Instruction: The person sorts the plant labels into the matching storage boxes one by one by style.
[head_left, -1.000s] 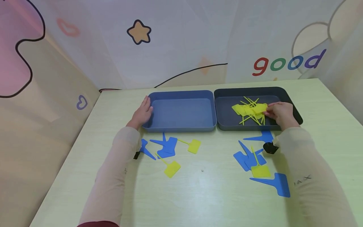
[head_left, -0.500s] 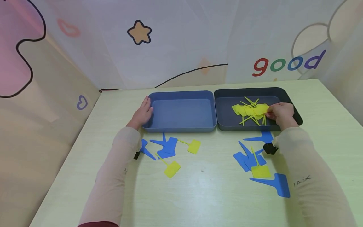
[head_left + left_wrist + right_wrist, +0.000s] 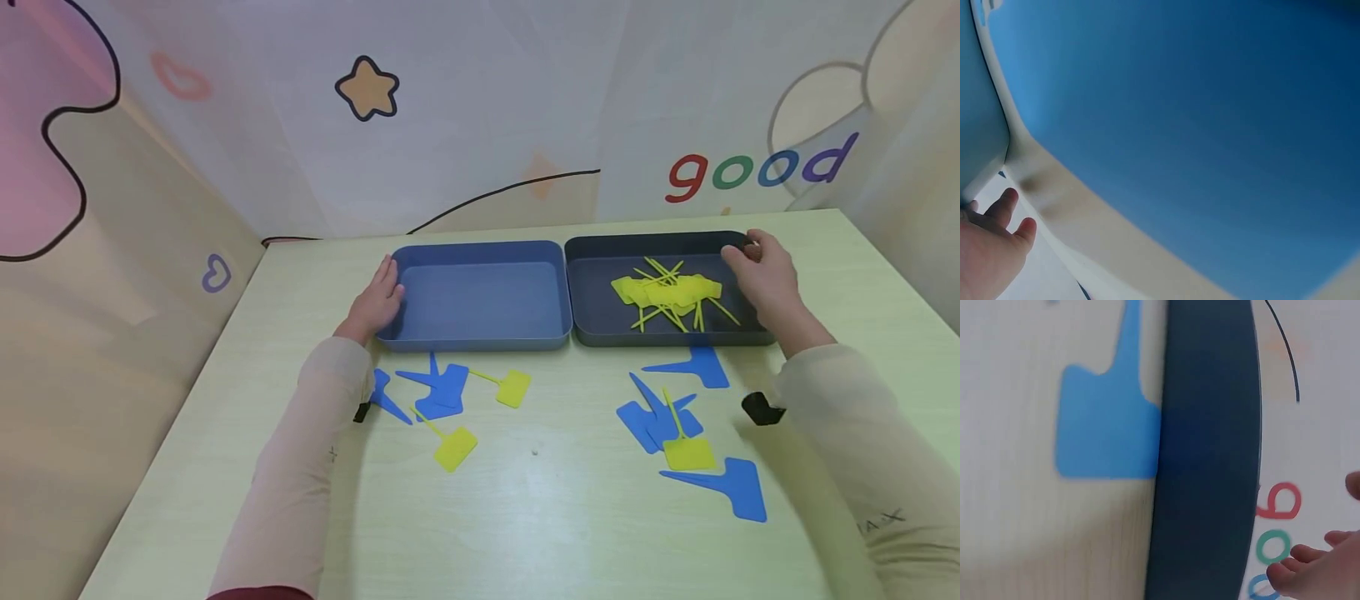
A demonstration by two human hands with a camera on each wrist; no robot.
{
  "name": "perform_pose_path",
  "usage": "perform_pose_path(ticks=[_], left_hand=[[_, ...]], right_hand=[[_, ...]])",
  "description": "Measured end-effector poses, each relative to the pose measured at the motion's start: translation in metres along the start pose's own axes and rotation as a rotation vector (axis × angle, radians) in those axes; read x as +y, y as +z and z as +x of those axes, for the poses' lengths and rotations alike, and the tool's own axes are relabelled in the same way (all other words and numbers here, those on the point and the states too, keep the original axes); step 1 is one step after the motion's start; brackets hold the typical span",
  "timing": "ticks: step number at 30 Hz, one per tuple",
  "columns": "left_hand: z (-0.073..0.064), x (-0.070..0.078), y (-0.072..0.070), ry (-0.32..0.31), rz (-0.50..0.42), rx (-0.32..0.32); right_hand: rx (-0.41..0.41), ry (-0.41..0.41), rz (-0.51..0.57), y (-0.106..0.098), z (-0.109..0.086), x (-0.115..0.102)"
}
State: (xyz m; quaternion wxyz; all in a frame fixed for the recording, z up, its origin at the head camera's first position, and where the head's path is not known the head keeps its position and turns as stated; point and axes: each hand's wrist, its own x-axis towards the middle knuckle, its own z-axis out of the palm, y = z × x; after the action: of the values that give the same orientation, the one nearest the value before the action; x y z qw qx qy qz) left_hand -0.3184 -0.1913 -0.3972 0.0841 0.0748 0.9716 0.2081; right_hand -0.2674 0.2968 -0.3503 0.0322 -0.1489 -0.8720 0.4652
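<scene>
My left hand (image 3: 374, 303), fingers straight, rests along the left end of the blue tray (image 3: 480, 343). My right hand (image 3: 770, 282) is at the right end of the dark tray (image 3: 675, 340), its thumb over the inside and its fingers near the far right corner. Thumb and fingers stand apart, holding no label. A heap of yellow plant labels (image 3: 667, 292) lies in the dark tray, stems pointing several ways. In the right wrist view, a blue plant label (image 3: 1110, 437) lies beside the dark tray's outer wall, with the right hand (image 3: 1319, 569) at the lower right.
Several blue plant labels (image 3: 447, 387) and two yellow ones (image 3: 456, 448) lie before the blue tray. Right of these, more blue labels (image 3: 746, 490) and one yellow label (image 3: 690, 454) lie on the table (image 3: 525, 525). A printed curtain (image 3: 487, 125) hangs behind.
My right hand has let go of a yellow plant label, leaving it on the heap, and moved right to the dark tray's end. The left hand has stayed in place.
</scene>
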Motion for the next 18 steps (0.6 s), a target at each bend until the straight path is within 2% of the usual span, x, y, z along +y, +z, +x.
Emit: perform_pose_path(ticks=[5, 10, 14, 18], left_hand=[[0.001, -0.002, 0.001, 0.008, -0.003, 0.007], [0.001, -0.002, 0.001, 0.000, -0.008, 0.001], [0.001, -0.001, 0.001, -0.008, -0.007, -0.005], [0.001, 0.000, 0.001, -0.003, 0.001, -0.001]], right_hand=[[-0.171, -0.280, -0.216, -0.004, -0.022, -0.005], [-0.256, -0.519, -0.394, 0.002, -0.046, -0.007], [-0.291, -0.662, -0.565, 0.009, -0.064, -0.002], [-0.349, -0.748, -0.685, 0.015, -0.078, 0.009]])
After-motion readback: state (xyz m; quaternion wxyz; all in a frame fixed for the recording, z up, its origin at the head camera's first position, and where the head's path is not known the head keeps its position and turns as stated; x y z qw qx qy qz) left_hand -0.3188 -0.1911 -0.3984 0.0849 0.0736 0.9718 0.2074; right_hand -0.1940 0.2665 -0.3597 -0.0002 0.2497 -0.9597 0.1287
